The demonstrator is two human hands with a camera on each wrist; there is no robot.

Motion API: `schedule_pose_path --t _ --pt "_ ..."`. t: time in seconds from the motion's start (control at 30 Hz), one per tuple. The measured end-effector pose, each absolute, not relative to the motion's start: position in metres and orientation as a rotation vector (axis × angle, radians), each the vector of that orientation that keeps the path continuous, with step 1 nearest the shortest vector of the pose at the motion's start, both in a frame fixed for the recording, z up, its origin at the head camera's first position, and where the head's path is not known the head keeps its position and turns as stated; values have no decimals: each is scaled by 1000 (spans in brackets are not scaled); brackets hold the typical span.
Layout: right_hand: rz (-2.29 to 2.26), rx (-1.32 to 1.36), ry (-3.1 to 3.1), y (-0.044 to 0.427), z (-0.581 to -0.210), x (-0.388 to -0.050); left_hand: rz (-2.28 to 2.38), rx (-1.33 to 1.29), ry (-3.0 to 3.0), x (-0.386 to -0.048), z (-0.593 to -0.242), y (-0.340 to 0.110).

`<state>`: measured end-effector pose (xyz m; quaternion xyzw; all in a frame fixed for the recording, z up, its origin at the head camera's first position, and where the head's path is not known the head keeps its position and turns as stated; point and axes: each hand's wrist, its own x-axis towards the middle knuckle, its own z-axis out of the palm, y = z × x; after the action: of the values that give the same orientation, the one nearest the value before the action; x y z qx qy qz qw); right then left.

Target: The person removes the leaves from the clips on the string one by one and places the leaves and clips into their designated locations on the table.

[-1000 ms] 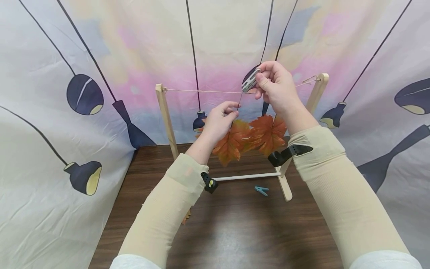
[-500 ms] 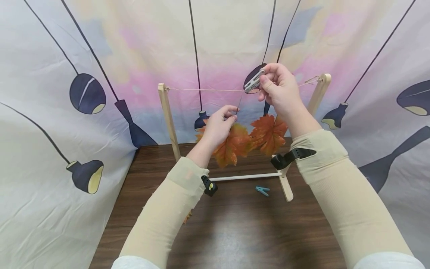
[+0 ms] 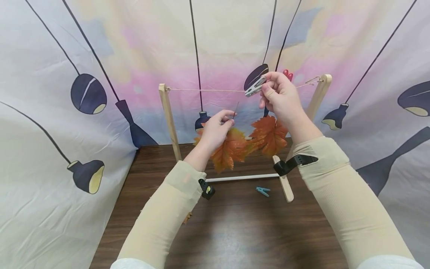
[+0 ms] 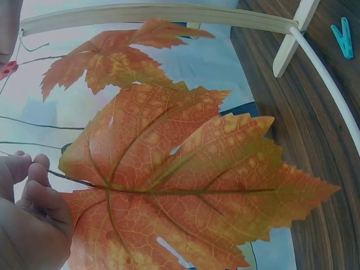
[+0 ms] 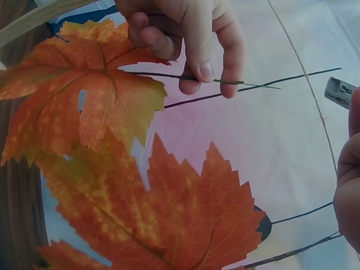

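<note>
My left hand pinches the thin dark stem of an orange maple leaf between thumb and fingers. The leaf hangs below the string, and its stem tip ends under the string. In my right hand is a grey clothespin, held at its handle end, with its nose near the string. Whether the nose touches the string I cannot tell. A second maple leaf hangs to the right. Behind my right hand a red clothespin shows, partly hidden; in the left wrist view it is beside the second leaf's stem.
The string runs between two wooden posts of a stand with a white crossbar. A blue clothespin lies on the dark wood table. Part of another leaf shows beside my left sleeve. A printed cloth hangs behind.
My left hand has moved down and slightly left with the leaf, its stem now apart from the string. My right hand has lowered a little, and the red clothespin has come into view behind it.
</note>
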<state>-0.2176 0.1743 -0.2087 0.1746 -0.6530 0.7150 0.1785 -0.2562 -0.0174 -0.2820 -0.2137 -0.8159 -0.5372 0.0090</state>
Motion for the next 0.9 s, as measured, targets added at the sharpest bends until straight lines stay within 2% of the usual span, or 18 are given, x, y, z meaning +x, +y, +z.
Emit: schedule_pose_path --t 0.4,0.9 --pt "1949 435 -1932 177 -221 -212 -1665 -634 -2501 -255 -289 -22" --pt "2085 473 -1896 185 -244 -207 -1597 -617 -2508 -256 -297 -29"
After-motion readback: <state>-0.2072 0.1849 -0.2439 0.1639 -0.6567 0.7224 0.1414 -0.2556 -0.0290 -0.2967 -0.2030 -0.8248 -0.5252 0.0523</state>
